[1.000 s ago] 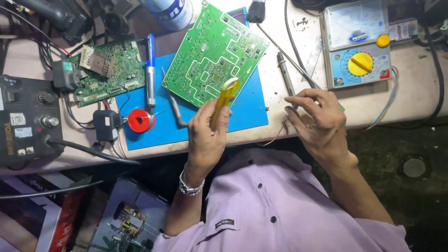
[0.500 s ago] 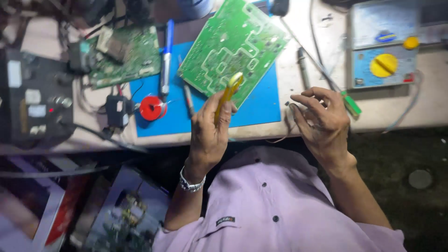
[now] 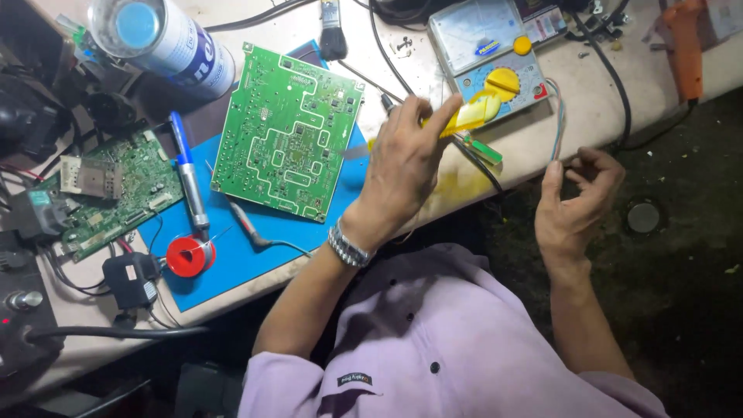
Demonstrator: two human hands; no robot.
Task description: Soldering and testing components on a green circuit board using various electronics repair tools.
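Our left hand (image 3: pixel 402 166) is closed around a yellow plastic-handled cutter knife (image 3: pixel 468 118), fingers wrapped on the handle, with a short metal blade tip (image 3: pixel 354 152) poking out on the thumb side toward the large green rectangular circuit board (image 3: pixel 285 131). The knife is held up over the table (image 3: pixel 596 101) edge, just in front of the grey-and-blue analog multimeter with a yellow dial (image 3: pixel 491 58). A metal-link wristwatch (image 3: pixel 348 246) sits on that wrist.

Our right hand (image 3: pixel 576 197) hangs off the table edge over the dark floor (image 3: pixel 681 255), fingers curled loosely with thumb and forefinger pinched near thin coloured wires (image 3: pixel 559 124) running down from the multimeter; we cannot tell if it actually grips them.

The big green board lies tilted on a blue rectangular work mat (image 3: pixel 232 255). On the mat beside it are a blue-handled soldering iron (image 3: pixel 188 179), a red spool of solder wire (image 3: pixel 190 255) and a thin dark probe (image 3: pixel 246 223). Left of the mat lies a smaller green circuit board with a metal shield (image 3: pixel 108 193). A white-and-blue spray can (image 3: pixel 166 42) lies at the top left. A small brush (image 3: pixel 333 35) rests at the top centre, and an orange-handled tool (image 3: pixel 685 46) sits at the top right. A green-tipped probe (image 3: pixel 484 149) lies just under the knife. We wear a lilac button shirt (image 3: pixel 457 348).
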